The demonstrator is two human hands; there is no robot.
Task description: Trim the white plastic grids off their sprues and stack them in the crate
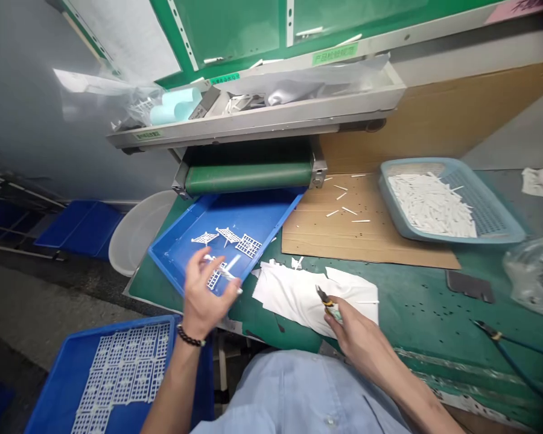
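Observation:
My left hand [203,295] is raised over the near edge of a blue tray [199,216], its fingers curled around slim white plastic sticks [227,274] that are partly blurred. White plastic grid pieces [248,246] lie in that tray, one of them partly behind my fingers. In my right hand [359,331] is a pair of side cutters [326,300], gripped by the handles with the jaws pointing away and up. Beneath the cutters a white cloth [294,295] is spread on the green bench.
A light-blue basket [502,232] heaped with white sticks stands at the right, beside cardboard [371,254] with loose sticks. A green conveyor roller [248,177] overhangs the tray. At lower left, another blue tray [67,361] holds rows of grids. A second tool [489,330] lies at the right.

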